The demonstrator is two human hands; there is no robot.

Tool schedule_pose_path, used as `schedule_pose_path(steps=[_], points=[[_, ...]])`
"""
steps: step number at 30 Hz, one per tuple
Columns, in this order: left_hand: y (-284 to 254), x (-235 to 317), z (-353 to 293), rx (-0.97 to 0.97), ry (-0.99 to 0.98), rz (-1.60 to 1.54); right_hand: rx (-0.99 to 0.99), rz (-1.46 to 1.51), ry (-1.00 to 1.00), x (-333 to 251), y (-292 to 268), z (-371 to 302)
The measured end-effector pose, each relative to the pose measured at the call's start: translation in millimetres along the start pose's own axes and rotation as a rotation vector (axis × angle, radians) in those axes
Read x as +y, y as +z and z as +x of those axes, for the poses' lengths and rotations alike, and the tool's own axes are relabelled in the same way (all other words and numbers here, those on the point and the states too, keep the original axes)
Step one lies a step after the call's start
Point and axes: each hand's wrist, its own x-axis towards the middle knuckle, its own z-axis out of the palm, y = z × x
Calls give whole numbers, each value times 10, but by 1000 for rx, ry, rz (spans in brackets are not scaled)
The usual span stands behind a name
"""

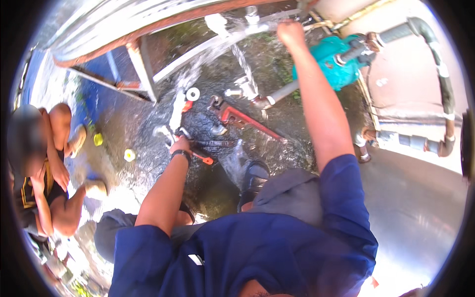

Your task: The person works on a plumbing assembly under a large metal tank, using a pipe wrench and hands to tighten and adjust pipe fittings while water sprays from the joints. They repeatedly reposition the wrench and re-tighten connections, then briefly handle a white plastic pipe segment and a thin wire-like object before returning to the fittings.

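The right hand [291, 33] reaches up and closes its fingers around the white pipe [232, 39] that runs across the top of the view, where water sprays out and falls onto the wet ground [148, 163]. The left hand [180, 145] is down low, fingers wrapped on a red-handled tool [203, 156] lying just beside a big red pipe wrench [242, 119]. The pipe looks stiff but light, and slick with water, so a full-hand hold near the joint seems the safest place to take it; the wrench is likely heavy and slippery too. A teal pump [334, 62] sits to the right with a grey hose [440, 64], a roll of white tape [192, 93] lies nearby, and another person [47, 163] crouches at the left.
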Motion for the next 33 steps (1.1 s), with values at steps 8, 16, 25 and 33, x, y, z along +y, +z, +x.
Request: schedule_pose_path(steps=[8, 16, 25, 33], points=[[-91, -91, -264, -101, -69, -328, 127, -153, -63, -83, -85, -102], [-412, 386, -1400, -227, 293, -325, -78, -510, -227, -271, -521, -152], [-909, 1214, -1515, -476, 404, 149, -820, -111, -642, -1300, -318, -1828], [-1173, 922, -1390, -219, 460, 210, -952, -478, -921, -316, 1499, -3612]])
